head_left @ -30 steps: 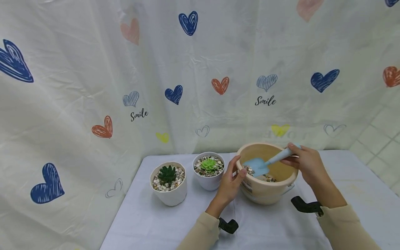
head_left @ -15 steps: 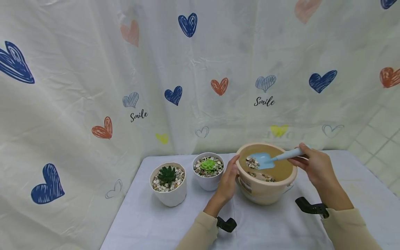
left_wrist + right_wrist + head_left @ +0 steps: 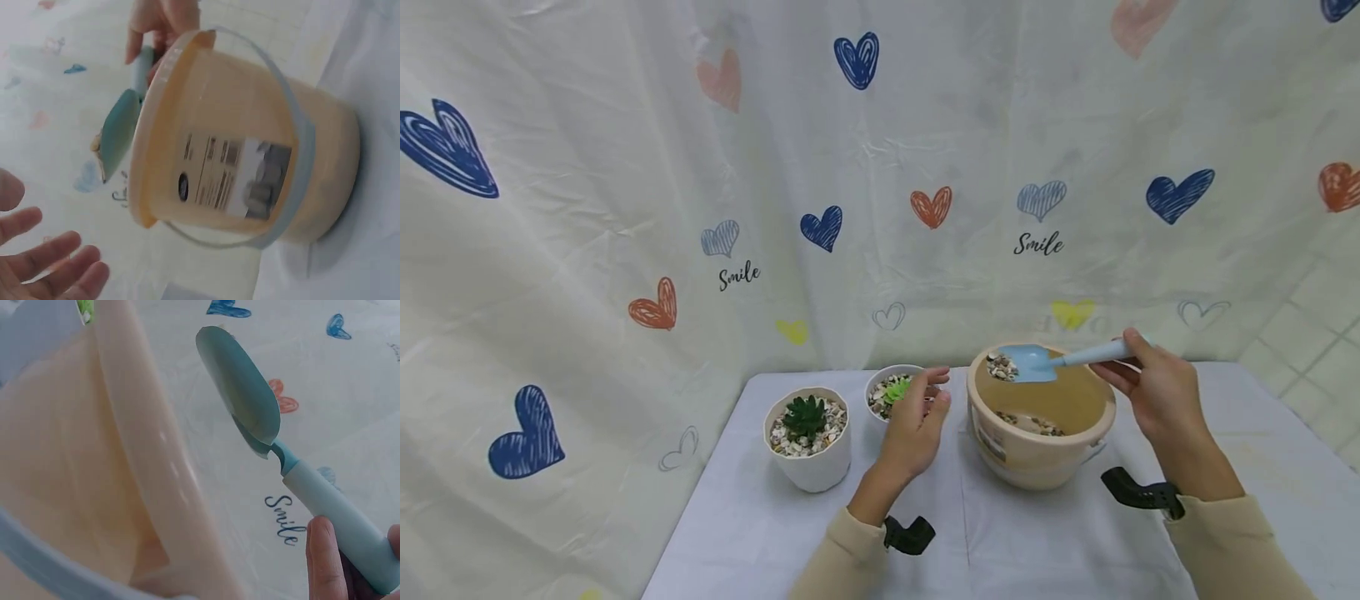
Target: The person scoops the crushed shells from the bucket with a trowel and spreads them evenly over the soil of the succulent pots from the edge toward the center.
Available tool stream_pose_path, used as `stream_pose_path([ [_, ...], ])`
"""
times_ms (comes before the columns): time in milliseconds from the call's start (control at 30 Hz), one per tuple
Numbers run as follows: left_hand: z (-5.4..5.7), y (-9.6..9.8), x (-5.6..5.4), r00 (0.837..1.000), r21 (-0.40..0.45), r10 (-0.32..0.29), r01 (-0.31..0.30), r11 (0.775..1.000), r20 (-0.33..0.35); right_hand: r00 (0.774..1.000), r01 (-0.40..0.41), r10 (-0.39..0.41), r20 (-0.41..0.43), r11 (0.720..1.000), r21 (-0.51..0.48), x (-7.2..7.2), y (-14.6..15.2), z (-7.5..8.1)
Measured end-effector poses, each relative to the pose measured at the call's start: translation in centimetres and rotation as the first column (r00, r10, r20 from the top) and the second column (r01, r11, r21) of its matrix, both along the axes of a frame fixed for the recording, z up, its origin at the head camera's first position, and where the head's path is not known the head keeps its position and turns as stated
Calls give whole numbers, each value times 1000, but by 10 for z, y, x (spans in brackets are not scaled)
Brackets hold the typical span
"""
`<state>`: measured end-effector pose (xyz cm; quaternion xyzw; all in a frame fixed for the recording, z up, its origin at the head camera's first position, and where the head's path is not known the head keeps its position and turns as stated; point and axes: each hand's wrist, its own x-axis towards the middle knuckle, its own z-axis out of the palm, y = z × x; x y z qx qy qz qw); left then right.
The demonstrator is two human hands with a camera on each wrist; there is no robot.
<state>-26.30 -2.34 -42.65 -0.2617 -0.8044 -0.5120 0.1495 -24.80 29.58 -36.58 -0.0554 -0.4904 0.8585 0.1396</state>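
Note:
My right hand (image 3: 1161, 392) grips the handle of a light blue trowel (image 3: 1036, 363) above a beige bucket (image 3: 1037, 454). Small pebbles (image 3: 1002, 367) lie on the trowel's blade, and more show at the bottom of the bucket. In the left wrist view the trowel blade (image 3: 119, 134) stands clear of the bucket's rim. My left hand (image 3: 913, 429) is held up with fingers spread, apart from the bucket. It overlaps a white pot (image 3: 874, 421) with a light green succulent (image 3: 897, 390) and partly hides it. Nothing lies in that hand.
A second white pot (image 3: 820, 471) stands at the left with a dark green succulent (image 3: 803, 417) in pebbles. The bucket's bail handle (image 3: 303, 169) hangs down along its side. Behind the white-covered table (image 3: 722, 533) hangs a curtain (image 3: 970, 125) printed with hearts.
My left hand has let go of the bucket rim and moved left toward the light green succulent's pot. The trowel has risen out of the bucket with pebbles on it.

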Motion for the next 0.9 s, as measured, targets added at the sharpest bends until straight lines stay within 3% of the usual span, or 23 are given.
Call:
stream_pose_path([
  [100, 0, -19, -8, 980, 33, 134, -131, 991, -144, 1000, 4, -4, 0, 1000, 4, -1, -10, 4],
  [200, -9, -33, -15, 953, 28, 231, -230, 973, -197, 1000, -2, 1, 15, 1000, 15, -4, -21, 6],
  [433, -39, -43, -21, 933, -158, 275, -315, 936, -232, 1000, -26, 25, 18, 999, 33, -12, -45, 4],
  [533, -50, -42, -25, 926, -216, 323, -361, 907, -194, 999, -36, 35, 32, 998, 53, -17, -54, 1],
  [600, -56, -43, -27, 925, -218, 352, -376, 901, -143, 998, -39, 35, 50, 997, 74, -19, -59, 0],
  [767, -65, -43, -31, 927, -174, 375, -368, 913, 8, 997, -17, 5, 83, 990, 139, -24, -71, -2],
  [900, -69, -43, -33, 927, -133, 372, -363, 922, 51, 995, 10, -29, 92, 979, 202, -27, -79, -3],
])
